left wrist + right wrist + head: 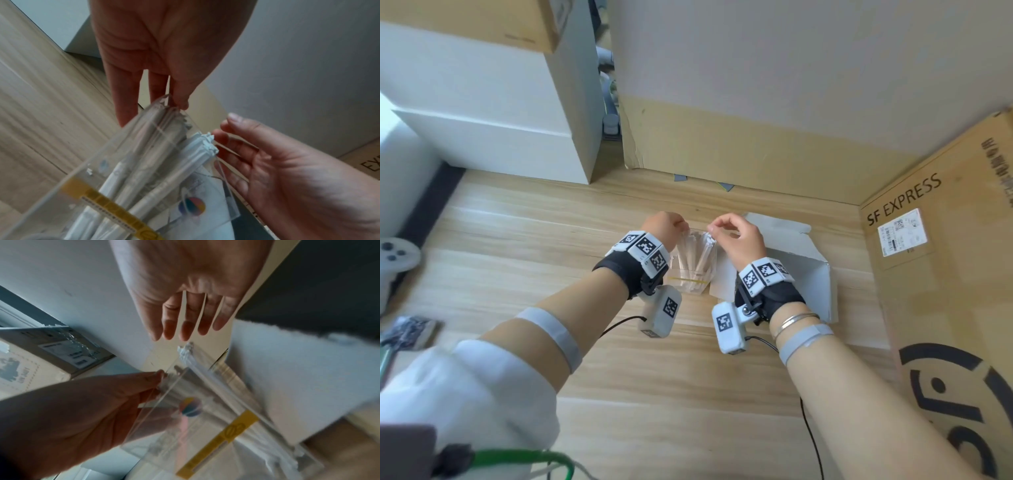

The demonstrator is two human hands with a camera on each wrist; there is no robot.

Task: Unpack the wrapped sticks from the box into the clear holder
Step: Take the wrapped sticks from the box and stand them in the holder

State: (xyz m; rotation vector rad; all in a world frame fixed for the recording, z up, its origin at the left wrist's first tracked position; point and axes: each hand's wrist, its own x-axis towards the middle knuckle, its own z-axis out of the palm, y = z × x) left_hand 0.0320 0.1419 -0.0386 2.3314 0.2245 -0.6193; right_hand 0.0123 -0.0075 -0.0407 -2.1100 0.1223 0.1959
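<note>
The clear holder with a yellow label stands on the wooden surface between my hands, holding several white wrapped sticks that lean upright. My left hand is over the holder's left rim; thumb and finger pinch the top of a wrapped stick. My right hand hovers at the right bunch of stick tops, fingers straight and loose, holding nothing. Just behind my right hand lies the open white box; its inside is hidden.
A big SF Express cardboard box walls off the right side. A cardboard panel stands behind, white cabinets at the back left. A white game controller lies at the far left. Cables trail from both wrists.
</note>
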